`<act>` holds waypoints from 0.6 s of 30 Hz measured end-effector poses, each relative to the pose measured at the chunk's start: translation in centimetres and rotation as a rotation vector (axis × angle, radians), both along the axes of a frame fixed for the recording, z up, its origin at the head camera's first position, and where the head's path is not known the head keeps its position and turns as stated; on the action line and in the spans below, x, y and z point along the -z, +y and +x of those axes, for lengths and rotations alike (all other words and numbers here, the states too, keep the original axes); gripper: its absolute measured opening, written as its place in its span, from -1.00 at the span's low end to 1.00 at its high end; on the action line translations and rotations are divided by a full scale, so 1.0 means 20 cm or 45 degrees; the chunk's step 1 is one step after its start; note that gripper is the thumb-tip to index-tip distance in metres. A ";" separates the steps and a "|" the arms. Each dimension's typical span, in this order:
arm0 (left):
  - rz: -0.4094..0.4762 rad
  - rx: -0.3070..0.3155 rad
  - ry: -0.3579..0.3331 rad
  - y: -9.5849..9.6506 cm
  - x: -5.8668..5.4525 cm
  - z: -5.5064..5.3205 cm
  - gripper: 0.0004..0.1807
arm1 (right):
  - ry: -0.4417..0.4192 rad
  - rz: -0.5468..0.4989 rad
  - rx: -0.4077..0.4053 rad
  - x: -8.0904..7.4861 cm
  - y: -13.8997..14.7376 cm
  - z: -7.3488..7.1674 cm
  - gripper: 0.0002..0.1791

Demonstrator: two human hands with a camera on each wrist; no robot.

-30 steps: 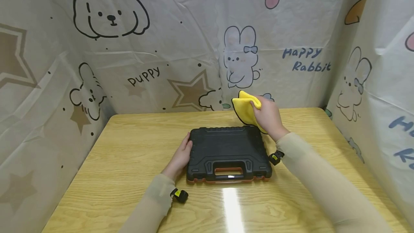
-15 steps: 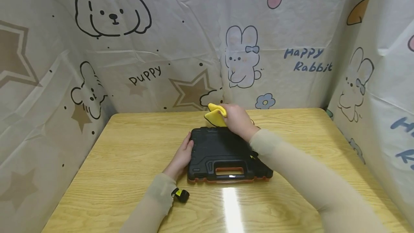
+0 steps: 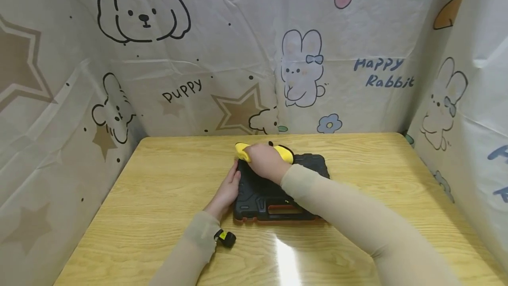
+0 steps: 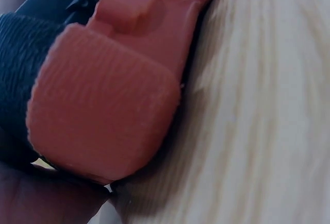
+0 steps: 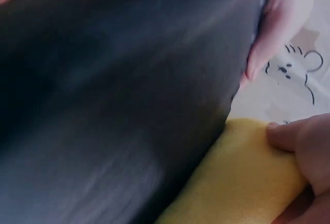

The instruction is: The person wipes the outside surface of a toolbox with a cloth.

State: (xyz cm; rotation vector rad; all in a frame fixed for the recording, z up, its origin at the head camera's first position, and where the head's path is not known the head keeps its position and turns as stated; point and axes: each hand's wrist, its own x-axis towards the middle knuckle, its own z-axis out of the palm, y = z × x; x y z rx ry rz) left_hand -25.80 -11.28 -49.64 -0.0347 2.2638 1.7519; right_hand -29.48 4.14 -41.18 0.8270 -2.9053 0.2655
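Note:
A black plastic tool case (image 3: 248, 197) with an orange lower shell lies flat on the wooden table, its handle toward me. In the left wrist view, a rounded orange corner (image 4: 108, 105) of the case fills much of the picture. My left hand (image 3: 225, 193) rests along the case's left side, fingers fairly straight against it. A folded yellow cloth (image 3: 284, 153) with a dark edge is gripped in my right hand (image 3: 265, 161), over the far left part of the lid. In the right wrist view, the cloth (image 5: 237, 177) lies along the lid's edge, pinched under the thumb.
The wooden table (image 3: 158, 180) reaches back to a printed fabric curtain (image 3: 222, 47) with cartoon animals. Side curtains (image 3: 448, 114) close in the workspace. A small black wrist camera (image 3: 227, 238) sits on the left wrist. My right forearm crosses over the case.
My right hand has moved leftward with the yellow cloth, from the case's far right corner to its far left part. The left hand and the case stay in place.

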 end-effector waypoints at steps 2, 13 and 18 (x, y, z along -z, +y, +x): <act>-0.002 -0.001 0.002 0.00 0.00 0.00 -0.36 | -0.002 0.086 0.003 0.02 -0.03 0.01 -0.82; -0.015 -0.030 -0.045 0.01 -0.01 0.00 -0.36 | 0.129 0.489 -0.024 0.08 -0.11 0.14 -0.69; -0.003 -0.028 -0.040 0.01 -0.01 0.00 -0.37 | 0.162 0.551 -0.018 0.08 -0.11 0.18 -0.62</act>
